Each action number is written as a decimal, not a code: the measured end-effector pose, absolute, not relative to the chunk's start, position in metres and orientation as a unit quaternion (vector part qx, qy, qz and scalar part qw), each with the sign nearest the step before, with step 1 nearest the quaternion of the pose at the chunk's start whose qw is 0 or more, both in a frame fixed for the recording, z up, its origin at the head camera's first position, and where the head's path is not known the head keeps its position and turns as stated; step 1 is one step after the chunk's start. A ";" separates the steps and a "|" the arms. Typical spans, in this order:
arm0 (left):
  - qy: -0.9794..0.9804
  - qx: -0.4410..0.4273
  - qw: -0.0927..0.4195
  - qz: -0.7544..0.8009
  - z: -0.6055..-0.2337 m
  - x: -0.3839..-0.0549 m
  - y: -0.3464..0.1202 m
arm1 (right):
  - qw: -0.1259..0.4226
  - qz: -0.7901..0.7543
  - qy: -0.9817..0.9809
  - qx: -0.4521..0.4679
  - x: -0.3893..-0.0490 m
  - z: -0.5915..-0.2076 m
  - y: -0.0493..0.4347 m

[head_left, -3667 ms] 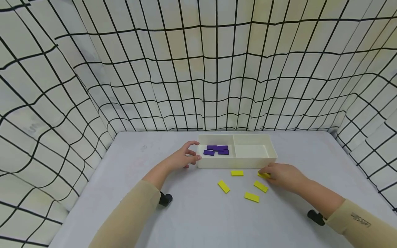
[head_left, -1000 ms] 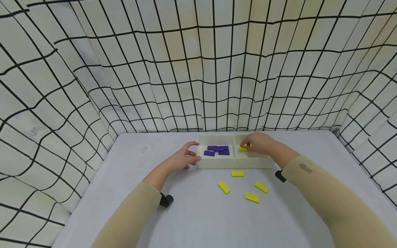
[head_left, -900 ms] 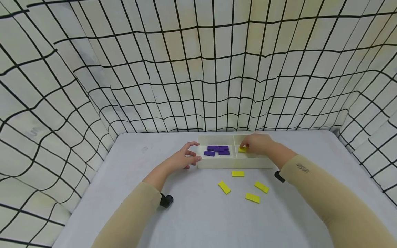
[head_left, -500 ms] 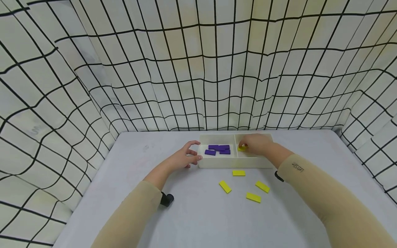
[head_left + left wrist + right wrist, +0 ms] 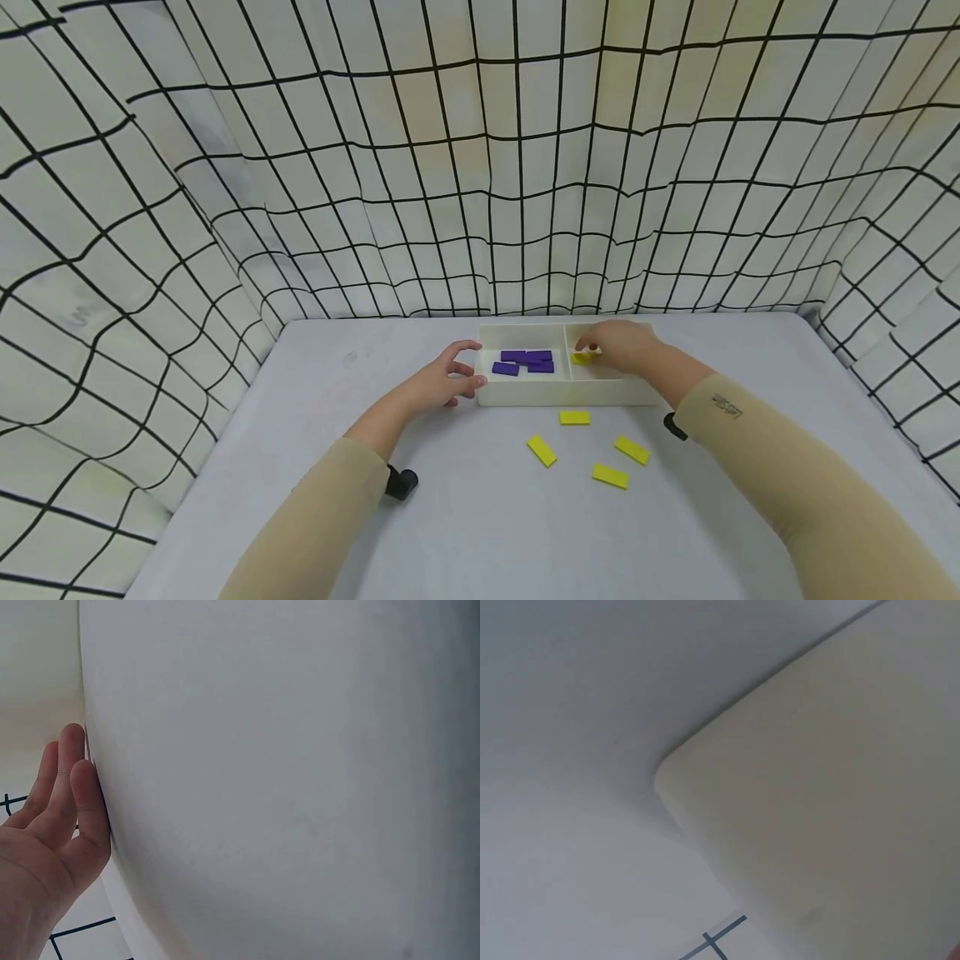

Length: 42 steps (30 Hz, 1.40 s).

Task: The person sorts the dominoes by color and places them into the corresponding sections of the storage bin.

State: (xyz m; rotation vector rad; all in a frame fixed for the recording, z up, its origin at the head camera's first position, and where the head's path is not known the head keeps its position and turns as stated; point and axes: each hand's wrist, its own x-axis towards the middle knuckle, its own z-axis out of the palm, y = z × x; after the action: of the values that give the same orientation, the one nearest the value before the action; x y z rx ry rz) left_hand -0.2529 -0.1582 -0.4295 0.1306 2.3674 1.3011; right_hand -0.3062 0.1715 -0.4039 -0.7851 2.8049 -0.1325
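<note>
A long white box (image 5: 525, 394) with two compartments stands toward the back of the table. My left hand (image 5: 442, 379) rests at its left end, thumb and index finger spread along that edge. The left wrist view shows loosely extended fingers (image 5: 71, 761). My right hand (image 5: 618, 343) reaches into the right compartment and pinches a yellow tile (image 5: 582, 359) near the divider; the hand hides part of that compartment. Several purple tiles (image 5: 506, 368) lie in the left compartment, some overlapping. In the right wrist view the box's outer wall (image 5: 802, 795) fills much of the frame.
Several yellow tiles lie scattered on the white table in front of the box, among them one close to its front wall (image 5: 574, 418) and one nearest me (image 5: 611, 477). White walls with black netting (image 5: 487, 167) enclose the back and sides.
My right hand has carried a yellow tile from the table before the box into its right compartment, where it has since shifted slightly left. My left hand stays at the box's end.
</note>
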 end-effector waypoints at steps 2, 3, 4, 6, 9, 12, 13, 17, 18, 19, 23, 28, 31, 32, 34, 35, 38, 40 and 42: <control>0.855 0.048 0.216 0.469 -0.429 -0.253 -0.158 | 0.111 -0.051 0.957 -0.262 -0.304 -0.400 0.173; 0.855 0.048 0.216 0.469 -0.430 -0.253 -0.159 | 0.110 -0.052 0.958 -0.261 -0.302 -0.398 0.173; 0.855 0.048 0.216 0.468 -0.430 -0.253 -0.159 | 0.108 -0.053 0.958 -0.261 -0.301 -0.397 0.174; 0.856 0.046 0.215 0.468 -0.430 -0.253 -0.159 | 0.104 -0.056 0.958 -0.261 -0.299 -0.394 0.175; 0.857 0.046 0.215 0.466 -0.430 -0.254 -0.159 | 0.099 -0.064 0.960 -0.255 -0.295 -0.389 0.178; 0.858 0.048 0.213 0.466 -0.430 -0.253 -0.160 | 0.094 -0.078 0.961 -0.247 -0.289 -0.385 0.181; 0.858 0.048 0.212 0.466 -0.430 -0.253 -0.160 | 0.092 -0.081 0.962 -0.246 -0.287 -0.383 0.182; 0.857 0.045 0.212 0.467 -0.431 -0.253 -0.161 | 0.083 -0.093 0.960 -0.249 -0.280 -0.379 0.187; 0.858 0.045 0.211 0.467 -0.431 -0.253 -0.161 | 0.080 -0.095 0.960 -0.249 -0.278 -0.378 0.187; 0.858 0.044 0.211 0.466 -0.431 -0.253 -0.161 | 0.077 -0.097 0.960 -0.250 -0.276 -0.377 0.188; 0.860 0.046 0.207 0.465 -0.431 -0.252 -0.162 | 0.071 -0.108 0.959 -0.251 -0.267 -0.373 0.191; 0.860 0.045 0.207 0.465 -0.432 -0.253 -0.163 | 0.065 -0.119 0.959 -0.248 -0.253 -0.370 0.196; 0.861 0.049 0.208 0.462 -0.432 -0.253 -0.162 | 0.061 -0.126 0.960 -0.241 -0.244 -0.366 0.199; 0.861 0.051 0.208 0.461 -0.433 -0.253 -0.163 | 0.059 -0.127 0.961 -0.240 -0.242 -0.366 0.200; 0.862 0.055 0.207 0.460 -0.433 -0.254 -0.162 | 0.058 -0.130 0.961 -0.236 -0.237 -0.364 0.201; 0.862 0.055 0.208 0.459 -0.433 -0.254 -0.162 | 0.058 -0.132 0.962 -0.234 -0.234 -0.364 0.203; 0.861 0.056 0.208 0.460 -0.432 -0.254 -0.162 | 0.062 -0.134 0.963 -0.226 -0.226 -0.363 0.205; 0.860 0.053 0.211 0.462 -0.432 -0.254 -0.161 | 0.073 -0.137 0.963 -0.220 -0.220 -0.363 0.207; 0.858 0.053 0.213 0.464 -0.431 -0.253 -0.159 | 0.085 -0.140 0.962 -0.217 -0.214 -0.365 0.209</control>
State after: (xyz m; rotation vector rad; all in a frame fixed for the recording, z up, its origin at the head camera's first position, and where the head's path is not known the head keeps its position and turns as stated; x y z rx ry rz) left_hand -0.2534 -0.1595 -0.4314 0.1471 2.3824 1.2871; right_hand -0.2138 0.2087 -0.3650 -0.6480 2.8701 -0.4186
